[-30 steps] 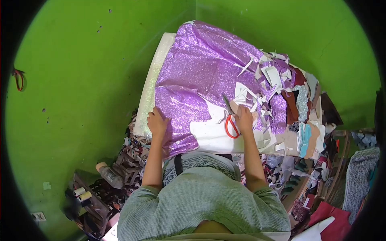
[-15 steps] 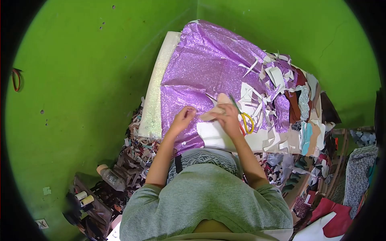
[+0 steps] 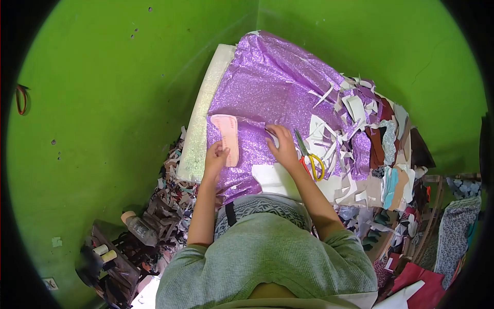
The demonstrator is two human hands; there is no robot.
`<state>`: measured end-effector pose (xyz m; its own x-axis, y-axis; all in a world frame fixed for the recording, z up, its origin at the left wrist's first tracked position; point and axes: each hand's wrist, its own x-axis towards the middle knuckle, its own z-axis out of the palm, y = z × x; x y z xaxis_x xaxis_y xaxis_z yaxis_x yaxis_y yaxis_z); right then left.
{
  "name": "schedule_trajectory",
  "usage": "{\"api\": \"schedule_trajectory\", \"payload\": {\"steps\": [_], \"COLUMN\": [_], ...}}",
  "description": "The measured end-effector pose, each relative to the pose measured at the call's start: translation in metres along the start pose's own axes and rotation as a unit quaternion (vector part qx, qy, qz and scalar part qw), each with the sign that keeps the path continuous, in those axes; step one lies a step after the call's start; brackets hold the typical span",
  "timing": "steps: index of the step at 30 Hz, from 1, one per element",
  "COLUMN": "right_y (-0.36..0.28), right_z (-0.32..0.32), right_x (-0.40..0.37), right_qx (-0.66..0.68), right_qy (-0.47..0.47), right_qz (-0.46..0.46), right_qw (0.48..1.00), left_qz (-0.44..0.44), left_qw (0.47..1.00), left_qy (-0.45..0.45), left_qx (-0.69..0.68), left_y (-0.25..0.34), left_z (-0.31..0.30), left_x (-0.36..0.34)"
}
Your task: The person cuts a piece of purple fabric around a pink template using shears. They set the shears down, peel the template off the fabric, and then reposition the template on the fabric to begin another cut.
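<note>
Pinched in my left hand (image 3: 216, 158) is the lower part of a pale pink template (image 3: 229, 136) with reddish markings, upright along the left side of the purple glittery sheet (image 3: 267, 82). My right hand (image 3: 281, 146) hovers over the sheet with its fingers apart, holding nothing. Just right of it lie scissors (image 3: 312, 160) with yellow and red handles, blades pointing up and left. A white piece (image 3: 272, 177) lies near my lap, below my right hand.
White and purple scraps (image 3: 355, 110) cover the right of the work surface, beside brown and turquoise pieces. A pale roll (image 3: 206, 113) lies along the left edge. Scraps (image 3: 177, 190) are heaped at left, near a bottle (image 3: 141, 232). Green walls stand behind.
The template has moved from my right hand to my left and now stands upright over the sheet's left side. My right hand has let go and shifted slightly left, its fingers spread.
</note>
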<state>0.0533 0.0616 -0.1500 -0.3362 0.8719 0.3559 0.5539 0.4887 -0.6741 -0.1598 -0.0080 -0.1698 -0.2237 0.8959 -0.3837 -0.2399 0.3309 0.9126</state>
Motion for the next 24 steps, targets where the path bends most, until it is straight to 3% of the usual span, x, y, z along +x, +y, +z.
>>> {"api": "schedule_trajectory", "payload": {"steps": [5, 7, 8, 10, 14, 19, 22, 24], "right_y": [0.006, 0.018, 0.023, 0.03, 0.038, 0.037, 0.035, 0.035], "right_z": [0.023, 0.029, 0.031, 0.031, 0.018, -0.006, -0.019, -0.024], "right_x": [0.037, 0.047, 0.05, 0.057, 0.073, 0.094, 0.106, 0.114], "right_qx": [-0.052, -0.056, -0.056, 0.011, 0.021, 0.05, 0.053, 0.032], "right_qy": [0.022, -0.087, -0.086, -0.051, -0.042, 0.033, 0.056, 0.054], "right_qz": [0.012, 0.088, 0.087, 0.104, 0.102, 0.117, 0.117, 0.106], "right_qw": [0.998, 0.991, 0.991, 0.993, 0.994, 0.991, 0.99, 0.992], "left_qz": [0.026, 0.029, 0.031, 0.027, 0.055, 0.095, 0.093, 0.087], "left_qw": [0.999, 0.999, 0.999, 0.999, 0.998, 0.995, 0.992, 0.988], "left_qy": [0.035, 0.034, 0.032, 0.035, 0.024, 0.014, 0.0, 0.049], "left_qx": [0.004, 0.006, 0.008, 0.02, 0.018, 0.019, 0.084, 0.118], "left_y": [-0.002, 0.002, 0.005, 0.01, 0.015, 0.033, 0.034, 0.034], "left_z": [0.002, 0.007, 0.01, 0.013, 0.018, 0.029, 0.031, 0.037], "left_x": [0.002, 0.0, 0.0, 0.003, 0.011, 0.018, 0.024, 0.025]}}
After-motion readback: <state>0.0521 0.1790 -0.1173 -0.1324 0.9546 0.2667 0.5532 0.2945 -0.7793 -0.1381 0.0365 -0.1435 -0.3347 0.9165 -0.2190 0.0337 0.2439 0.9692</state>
